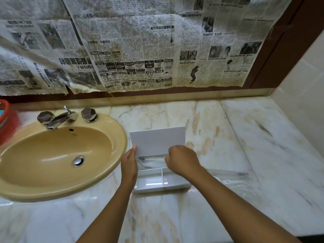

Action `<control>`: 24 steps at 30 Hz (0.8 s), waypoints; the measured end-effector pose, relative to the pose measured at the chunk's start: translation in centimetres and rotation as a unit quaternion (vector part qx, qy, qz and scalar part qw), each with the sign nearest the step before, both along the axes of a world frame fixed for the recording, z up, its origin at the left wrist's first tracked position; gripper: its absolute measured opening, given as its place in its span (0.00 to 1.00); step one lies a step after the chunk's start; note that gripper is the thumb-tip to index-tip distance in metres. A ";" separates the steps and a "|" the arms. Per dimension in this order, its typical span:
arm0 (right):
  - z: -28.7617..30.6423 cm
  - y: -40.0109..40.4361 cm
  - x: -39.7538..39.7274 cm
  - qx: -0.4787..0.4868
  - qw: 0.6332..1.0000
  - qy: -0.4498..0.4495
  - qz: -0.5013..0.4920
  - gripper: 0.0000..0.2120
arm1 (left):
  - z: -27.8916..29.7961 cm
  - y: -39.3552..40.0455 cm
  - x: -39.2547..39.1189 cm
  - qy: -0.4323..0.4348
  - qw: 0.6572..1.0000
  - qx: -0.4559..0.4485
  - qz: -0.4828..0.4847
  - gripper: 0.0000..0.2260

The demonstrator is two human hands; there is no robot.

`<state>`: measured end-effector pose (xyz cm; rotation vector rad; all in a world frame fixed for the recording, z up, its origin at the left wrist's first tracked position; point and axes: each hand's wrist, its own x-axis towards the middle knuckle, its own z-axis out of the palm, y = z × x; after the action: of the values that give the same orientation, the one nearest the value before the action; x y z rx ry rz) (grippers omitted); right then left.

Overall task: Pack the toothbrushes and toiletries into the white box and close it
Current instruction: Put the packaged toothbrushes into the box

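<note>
On a marble countertop (228,137), just right of a tan oval sink (57,155), a white box (163,179) is sitting with its hinged lid (157,140) tilted up and partly open. This lid is showing as a plain white rectangle, smooth and unmarked, leaning toward the viewer over the back half of the box. Under it, the box's interior is showing as a shallow glossy white tray, with a thin upright divider splitting the near part into compartments. Behind the divider, pale clear-wrapped items (150,163) are lying across the back section; they are blurred, so I cannot tell exactly what they are.

A person's left hand (129,163) is lying along the box's left side with its fingers straight, the fingertips touching the lid's lower left corner. Their right hand (181,159) is curled over the lid's lower right edge, with fingers bent; whether they are pinching the lid or something beneath it is unclear. Both forearms are reaching in from the bottom.

Crumpled clear plastic film (233,178) is lying just right of the box. A chrome tap (57,118) is standing behind the basin, a red basket (7,120) is sitting at far left, and yellowed newspaper (131,44) is covering the wall above.
</note>
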<state>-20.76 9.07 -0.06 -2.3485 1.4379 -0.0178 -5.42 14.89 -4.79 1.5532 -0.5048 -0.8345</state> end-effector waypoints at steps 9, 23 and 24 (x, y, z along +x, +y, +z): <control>-1.5 -2.9 -6.3 0.084 0.979 0.176 -0.065 0.04 | 0.1 -0.2 -0.3 0.013 1.000 -0.009 0.008 0.11; -3.0 -3.5 -7.5 0.060 0.989 0.102 -0.091 0.06 | -0.1 -0.3 -0.2 0.013 1.000 -0.015 0.009 0.11; -2.4 -3.6 -7.2 0.050 0.991 0.087 -0.090 0.05 | -0.2 -0.3 -0.1 0.012 1.000 -0.014 0.008 0.11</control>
<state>-27.95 5.43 -2.48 -2.1791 1.6878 0.2092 -5.56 14.64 -5.04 1.5177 -0.4842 -0.8300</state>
